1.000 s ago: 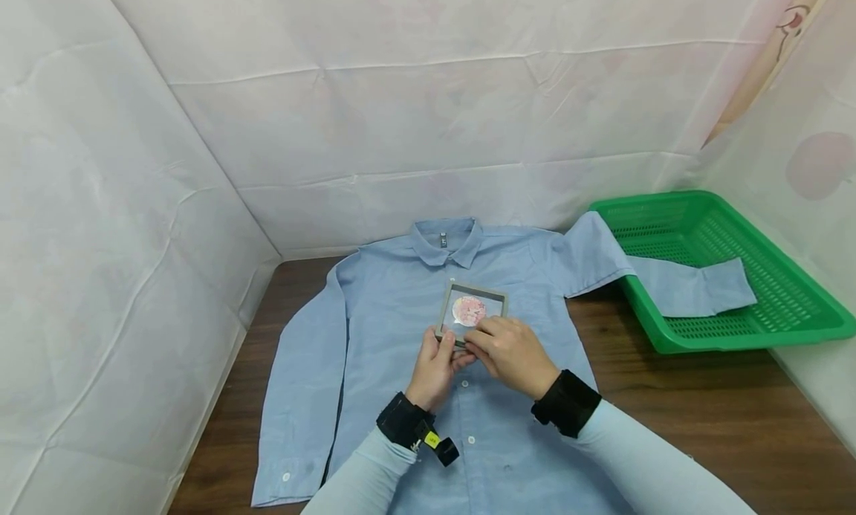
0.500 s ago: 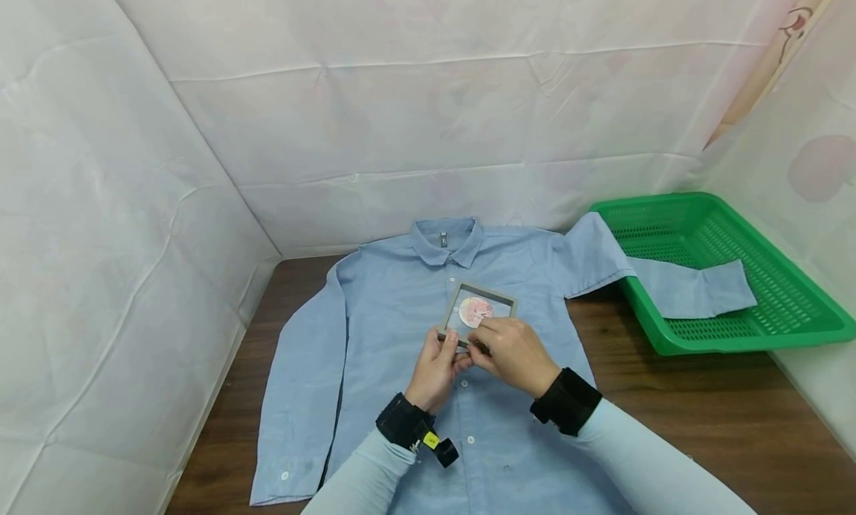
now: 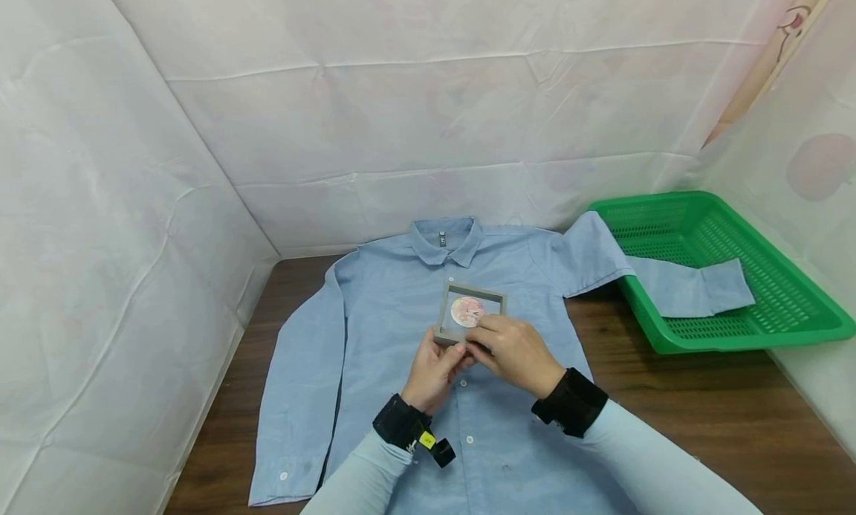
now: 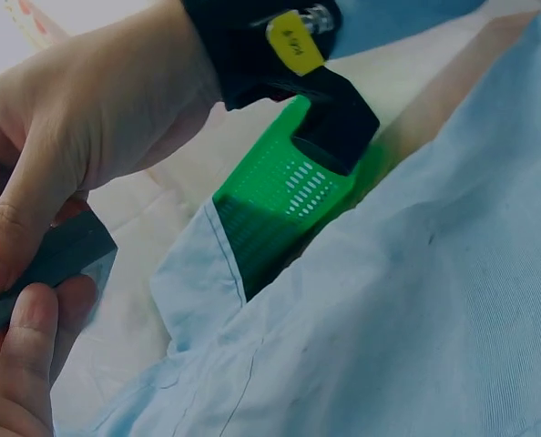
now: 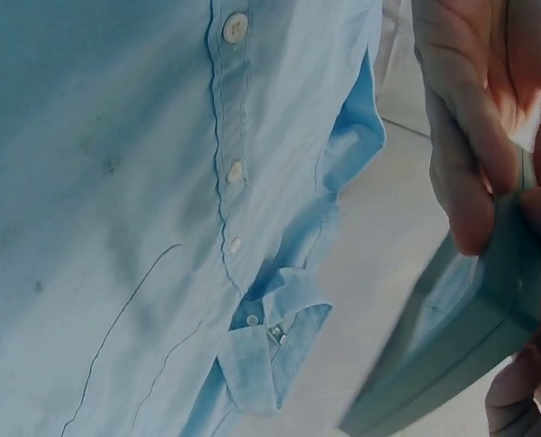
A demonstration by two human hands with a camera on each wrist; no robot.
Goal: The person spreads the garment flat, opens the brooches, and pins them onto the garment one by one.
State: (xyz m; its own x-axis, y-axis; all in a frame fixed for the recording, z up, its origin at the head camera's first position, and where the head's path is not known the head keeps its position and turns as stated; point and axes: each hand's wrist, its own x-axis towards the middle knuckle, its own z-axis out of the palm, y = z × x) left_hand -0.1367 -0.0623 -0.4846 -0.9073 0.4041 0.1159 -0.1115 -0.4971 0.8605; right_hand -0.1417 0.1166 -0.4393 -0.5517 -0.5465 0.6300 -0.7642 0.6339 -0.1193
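Observation:
A small square grey display frame [image 3: 476,289] with a see-through middle and a round pink picture [image 3: 463,311] is held above the shirt in the head view. My left hand [image 3: 429,374] holds its lower left corner, the thumb at the near edge. Right beside that thumb, fingers of my right hand [image 3: 516,354] pinch the same near edge and partly cover it. In the left wrist view, fingers and thumbs close on the frame's grey rim [image 4: 66,250]. The right wrist view shows the frame's thick side [image 5: 462,337] tilted, fingertips at its upper end.
Beneath both hands a light blue button-up shirt [image 3: 394,307] lies spread on the dark wooden table [image 3: 675,411]. One sleeve [image 3: 695,288] reaches into a green perforated basket [image 3: 789,284] on the right. White cloth walls [image 3: 428,121] stand behind and at the sides.
The frame swung slightly right, then back left, and its near rim shows more plainly. My left thumb has slid down and right along that edge, toward my right fingers.

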